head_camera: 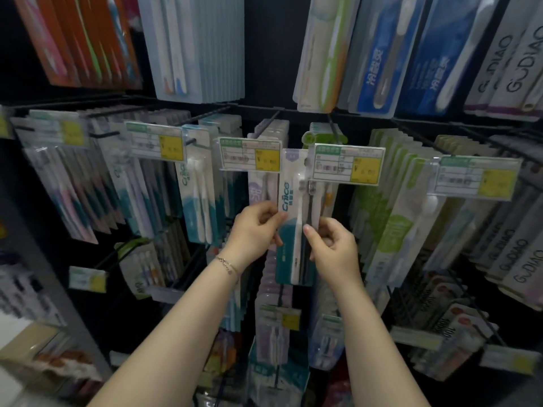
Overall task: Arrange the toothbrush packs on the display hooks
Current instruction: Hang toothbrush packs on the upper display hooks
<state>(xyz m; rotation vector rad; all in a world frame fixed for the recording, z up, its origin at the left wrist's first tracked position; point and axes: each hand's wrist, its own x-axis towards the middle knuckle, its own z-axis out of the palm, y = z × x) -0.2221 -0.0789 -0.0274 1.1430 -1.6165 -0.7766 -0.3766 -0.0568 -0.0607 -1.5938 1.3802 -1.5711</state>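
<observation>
I see both hands pinching one teal-and-white toothbrush pack [295, 218] upright before the display: left hand [255, 230] on its left edge, right hand [332, 245] on its right. Its top sits between two price tags [348, 164], at the hooks [335, 127] full of hanging packs.

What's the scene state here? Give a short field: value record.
held item: Cnice toothbrush pack, upright
left hand: pinches the pack's left edge
right hand: pinches its right edge, thumb on the front
pack top: between two price tags; hung or not, cannot tell
surroundings: hanging packs in rows on both sides
</observation>
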